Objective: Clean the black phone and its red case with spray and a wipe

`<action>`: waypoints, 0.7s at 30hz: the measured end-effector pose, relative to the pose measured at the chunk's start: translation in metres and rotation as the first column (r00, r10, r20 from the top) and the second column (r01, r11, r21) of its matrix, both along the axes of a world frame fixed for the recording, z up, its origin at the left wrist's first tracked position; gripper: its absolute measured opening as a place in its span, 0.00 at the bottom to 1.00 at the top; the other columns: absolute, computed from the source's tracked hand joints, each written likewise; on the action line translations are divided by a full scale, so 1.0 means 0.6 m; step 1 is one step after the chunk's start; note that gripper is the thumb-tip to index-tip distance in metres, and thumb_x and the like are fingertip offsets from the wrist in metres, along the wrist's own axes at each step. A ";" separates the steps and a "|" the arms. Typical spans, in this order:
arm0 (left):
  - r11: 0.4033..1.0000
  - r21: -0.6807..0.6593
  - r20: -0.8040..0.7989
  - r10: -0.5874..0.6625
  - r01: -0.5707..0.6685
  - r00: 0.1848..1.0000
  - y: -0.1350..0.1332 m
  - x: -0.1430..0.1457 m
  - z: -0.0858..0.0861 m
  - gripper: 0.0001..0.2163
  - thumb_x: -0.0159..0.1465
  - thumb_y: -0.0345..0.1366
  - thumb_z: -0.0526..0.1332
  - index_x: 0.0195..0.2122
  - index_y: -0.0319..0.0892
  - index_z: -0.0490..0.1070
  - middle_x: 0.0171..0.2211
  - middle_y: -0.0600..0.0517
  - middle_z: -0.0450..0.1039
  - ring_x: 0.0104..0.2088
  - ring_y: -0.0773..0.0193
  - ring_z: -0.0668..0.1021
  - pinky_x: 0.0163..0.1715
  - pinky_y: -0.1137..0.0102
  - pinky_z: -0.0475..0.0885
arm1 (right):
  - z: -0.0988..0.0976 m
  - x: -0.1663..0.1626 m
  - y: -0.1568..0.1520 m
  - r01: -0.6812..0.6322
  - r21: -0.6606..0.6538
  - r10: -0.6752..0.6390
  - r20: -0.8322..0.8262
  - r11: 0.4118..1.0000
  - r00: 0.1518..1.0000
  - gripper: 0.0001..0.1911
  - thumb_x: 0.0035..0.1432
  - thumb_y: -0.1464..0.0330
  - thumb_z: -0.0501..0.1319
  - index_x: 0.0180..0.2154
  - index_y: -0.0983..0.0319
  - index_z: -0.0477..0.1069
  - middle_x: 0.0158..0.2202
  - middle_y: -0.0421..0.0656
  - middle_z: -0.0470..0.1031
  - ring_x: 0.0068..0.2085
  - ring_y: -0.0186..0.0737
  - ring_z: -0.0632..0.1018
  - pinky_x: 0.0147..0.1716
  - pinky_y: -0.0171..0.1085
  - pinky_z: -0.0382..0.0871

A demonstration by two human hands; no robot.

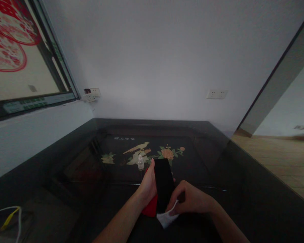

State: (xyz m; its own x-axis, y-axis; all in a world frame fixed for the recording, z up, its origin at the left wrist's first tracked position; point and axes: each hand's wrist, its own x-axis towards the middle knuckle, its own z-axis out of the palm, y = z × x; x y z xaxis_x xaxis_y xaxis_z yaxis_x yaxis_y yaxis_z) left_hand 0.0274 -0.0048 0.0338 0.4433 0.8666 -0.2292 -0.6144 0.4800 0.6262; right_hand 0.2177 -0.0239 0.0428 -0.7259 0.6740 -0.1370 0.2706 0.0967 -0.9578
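Worktop (243,189) of dark lacquer fills the lower half of the view, with a bird and flower inlay (144,152) at its middle. Above its near part the left hand (148,185) holds a black phone (164,185) upright and tilted slightly, its fingers closed round the phone's left edge. A red case (150,207) shows beneath the palm. The right hand (192,200) has its fingers curled shut on a white cloth (166,219), pressed against the phone's lower end. Just behind the left hand a small clear bottle (141,163) stands on the inlay, partly hidden by the fingertips. Yellow and white cables (11,217) lie at the worktop's near left corner, well apart from the hands. On the wall behind are a socket (216,94) and, in the left corner, a socket cluster (92,94) beside a window (22,60) with red decoration. A wooden floor (281,158) shows through the opening at right.
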 end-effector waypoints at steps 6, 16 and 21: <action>0.996 -0.077 -0.149 0.021 -0.033 0.989 0.001 -0.004 -0.013 0.21 0.65 0.47 0.63 0.53 0.38 0.70 0.39 0.42 0.80 0.35 0.53 0.83 0.40 0.61 0.76 | -0.013 0.010 0.009 0.138 -0.142 -0.163 -0.185 0.980 0.969 0.14 0.46 0.59 0.76 0.32 0.61 0.84 0.29 0.43 0.84 0.24 0.34 0.79 0.25 0.31 0.71; 0.988 -0.012 -0.343 0.140 -0.153 0.929 -0.009 0.005 -0.016 0.24 0.53 0.40 0.75 0.47 0.46 0.67 0.32 0.56 0.76 0.28 0.65 0.78 0.28 0.74 0.69 | -0.023 0.003 0.056 0.693 -0.305 -0.749 -0.389 0.654 0.536 0.24 0.38 0.54 0.79 0.32 0.62 0.79 0.20 0.36 0.71 0.17 0.26 0.62 0.13 0.27 0.53; 0.986 -0.156 -0.239 0.024 -0.063 0.971 -0.001 0.000 -0.026 0.16 0.61 0.48 0.67 0.37 0.41 0.69 0.25 0.57 0.69 0.20 0.70 0.71 0.17 0.76 0.59 | -0.033 0.009 0.065 0.794 -0.245 -0.810 -0.373 0.556 0.452 0.24 0.39 0.54 0.78 0.35 0.63 0.81 0.23 0.39 0.76 0.20 0.31 0.69 0.16 0.29 0.62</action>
